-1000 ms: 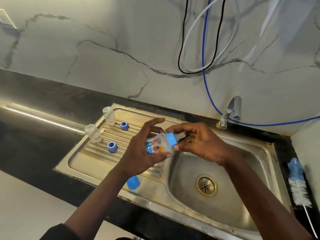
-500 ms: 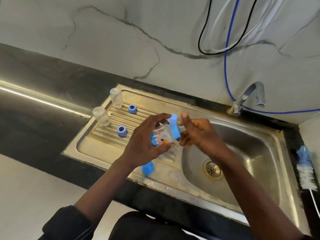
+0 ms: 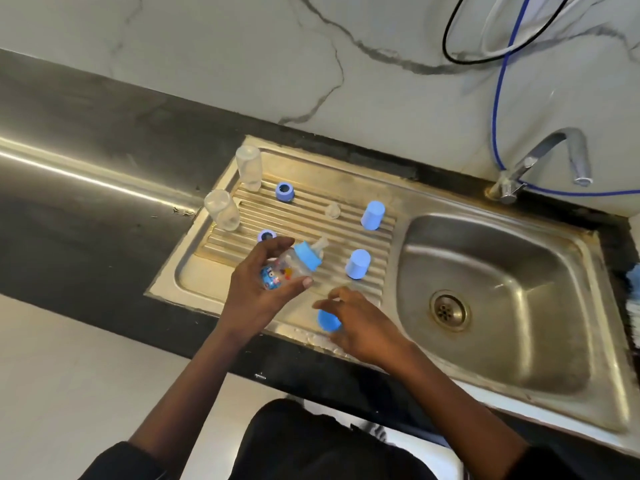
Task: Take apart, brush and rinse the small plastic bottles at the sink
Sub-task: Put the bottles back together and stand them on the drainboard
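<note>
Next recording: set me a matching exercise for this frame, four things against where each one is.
Things:
1 printed bottle
2 far clear bottle
3 small clear piece
4 drain

Places:
A floor of the basin
B held in the left hand
C far left corner of the drainboard
D on the ribs, between a blue ring and a blue cap

Pairs: 1-B, 2-C, 3-D, 4-A

You have three bottles: two clear bottles (image 3: 248,168) (image 3: 221,209) at ten o'clock on the drainboard (image 3: 304,224), and one printed bottle (image 3: 287,268) near six. Three caps (image 3: 373,215) (image 3: 358,264) (image 3: 329,321) run from two round to five o'clock. Three rings: two loose rings (image 3: 284,192) (image 3: 266,236), one fitted ring (image 3: 307,256). Two teats: one loose teat (image 3: 332,211), one fitted teat (image 3: 320,244).
</note>
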